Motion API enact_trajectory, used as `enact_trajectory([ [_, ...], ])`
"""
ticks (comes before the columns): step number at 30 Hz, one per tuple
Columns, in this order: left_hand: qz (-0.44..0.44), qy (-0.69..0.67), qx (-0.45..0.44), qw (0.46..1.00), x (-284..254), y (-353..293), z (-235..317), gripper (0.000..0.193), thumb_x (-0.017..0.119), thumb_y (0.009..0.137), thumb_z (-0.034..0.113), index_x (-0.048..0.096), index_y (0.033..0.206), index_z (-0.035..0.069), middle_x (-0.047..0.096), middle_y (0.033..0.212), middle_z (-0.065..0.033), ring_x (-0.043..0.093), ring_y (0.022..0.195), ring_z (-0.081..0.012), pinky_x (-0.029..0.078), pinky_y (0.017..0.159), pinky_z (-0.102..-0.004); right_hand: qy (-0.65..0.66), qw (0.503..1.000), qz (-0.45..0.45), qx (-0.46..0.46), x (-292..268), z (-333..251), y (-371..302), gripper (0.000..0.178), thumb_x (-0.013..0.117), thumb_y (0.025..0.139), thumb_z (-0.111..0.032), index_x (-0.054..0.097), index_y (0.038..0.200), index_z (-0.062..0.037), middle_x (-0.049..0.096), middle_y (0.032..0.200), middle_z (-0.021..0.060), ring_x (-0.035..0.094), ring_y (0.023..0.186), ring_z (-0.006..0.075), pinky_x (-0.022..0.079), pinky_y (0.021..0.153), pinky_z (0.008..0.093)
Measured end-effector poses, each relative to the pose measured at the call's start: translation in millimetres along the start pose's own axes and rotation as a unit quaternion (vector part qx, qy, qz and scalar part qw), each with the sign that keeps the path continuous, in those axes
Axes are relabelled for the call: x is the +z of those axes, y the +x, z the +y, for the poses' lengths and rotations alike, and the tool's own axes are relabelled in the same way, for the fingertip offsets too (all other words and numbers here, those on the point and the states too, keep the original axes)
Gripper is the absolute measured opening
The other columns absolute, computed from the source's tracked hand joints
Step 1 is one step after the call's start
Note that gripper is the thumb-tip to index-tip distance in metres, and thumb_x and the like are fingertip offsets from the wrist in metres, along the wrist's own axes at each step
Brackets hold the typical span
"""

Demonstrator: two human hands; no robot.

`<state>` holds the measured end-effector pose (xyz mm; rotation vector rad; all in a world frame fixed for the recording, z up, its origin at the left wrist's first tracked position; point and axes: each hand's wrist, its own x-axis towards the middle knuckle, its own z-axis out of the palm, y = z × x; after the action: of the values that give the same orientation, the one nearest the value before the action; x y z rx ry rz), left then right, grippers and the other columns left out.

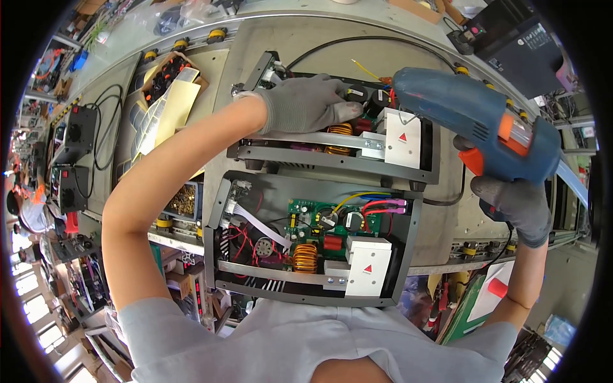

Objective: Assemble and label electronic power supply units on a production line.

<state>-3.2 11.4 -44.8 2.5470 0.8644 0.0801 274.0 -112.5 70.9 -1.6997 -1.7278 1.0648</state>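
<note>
My right hand (520, 201), in a dark grey glove, grips the handle of a blue hot glue gun (447, 99) with an orange trigger. Its nose points left, over the right end of the far open metal unit (332, 155). My left hand (303, 105), in a light grey glove, reaches down into that unit. Its fingers are curled beside a black capacitor (356, 94), and whatever is between them is hidden. Nearer me, a second open unit (306, 290) shows a green circuit board (303, 207), a copper coil (305, 258) and a white plate (369, 268).
A black cable (357, 39) arcs behind the far unit. At the left are a carton of black parts (167, 80), yellow sheets (175, 108) and a bin of small brass-coloured pieces (184, 199). Black boxes (73, 134) stand farther left. A large black case (523, 54) sits far right.
</note>
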Motion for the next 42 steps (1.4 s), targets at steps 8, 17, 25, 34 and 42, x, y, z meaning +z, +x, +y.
enact_trajectory([
  [8, 0.026, 0.023, 0.046, 0.998, -1.4, -5.6, -2.3, 0.05, 0.031, 0.096, 0.046, 0.063, 0.107, 0.009, 0.059, 0.103, -0.0162, 0.054, 0.101, -0.0341, 0.043, 0.089, -0.0421, -0.206, 0.975, 0.034, 0.075, -6.1, -28.8, -6.4, 0.044, 0.069, 0.062, -0.009, 0.059, 0.105, -0.0054, 0.059, 0.073, 0.0016, 0.054, 0.061, 0.0086, 0.045, 0.056, 0.0254],
  [17, -0.073, -0.031, -0.045, 0.996, -29.7, 1.7, 7.9, 0.047, 0.033, 0.094, 0.046, 0.059, 0.116, 0.014, 0.061, 0.108, -0.0181, 0.056, 0.103, -0.0351, 0.042, 0.09, -0.0422, -0.168, 0.983, -0.014, 0.068, 7.5, -49.8, 10.1, 0.04, 0.067, 0.061, -0.01, 0.057, 0.098, -0.0028, 0.052, 0.066, 0.0016, 0.048, 0.055, 0.0084, 0.041, 0.051, 0.025],
  [25, 0.083, -0.148, -0.066, 0.983, -49.3, -26.6, 0.8, 0.034, 0.042, 0.095, 0.031, 0.062, 0.105, 0.006, 0.064, 0.095, -0.0134, 0.06, 0.089, -0.0302, 0.046, 0.081, -0.0352, -0.284, 0.951, -0.102, 0.065, 27.6, -71.6, 31.9, 0.035, 0.063, 0.062, -0.013, 0.055, 0.093, 0.0014, 0.054, 0.065, 0.0089, 0.055, 0.055, 0.0176, 0.046, 0.052, 0.0318],
  [34, 0.203, -0.055, -0.013, 0.977, -52.8, -109.5, 31.7, 0.019, 0.056, 0.086, 0.023, 0.062, 0.092, 0.007, 0.061, 0.082, -0.0109, 0.059, 0.079, -0.0288, 0.046, 0.073, -0.0377, -0.363, 0.924, -0.121, 0.003, 40.7, -84.1, 56.5, 0.029, 0.059, 0.066, -0.016, 0.058, 0.084, 0.0062, 0.058, 0.058, 0.014, 0.062, 0.055, 0.0273, 0.05, 0.056, 0.0353],
  [42, 0.05, -0.055, -0.042, 0.996, -25.4, -138.8, 57.2, 0.019, 0.061, 0.08, 0.025, 0.063, 0.091, 0.009, 0.06, 0.089, -0.0089, 0.058, 0.085, -0.0282, 0.047, 0.075, -0.039, -0.48, 0.863, -0.131, 0.087, 59.4, -107.4, 63.0, 0.028, 0.059, 0.063, -0.021, 0.061, 0.073, 0.0054, 0.06, 0.063, 0.0166, 0.063, 0.063, 0.0262, 0.05, 0.062, 0.0346],
])
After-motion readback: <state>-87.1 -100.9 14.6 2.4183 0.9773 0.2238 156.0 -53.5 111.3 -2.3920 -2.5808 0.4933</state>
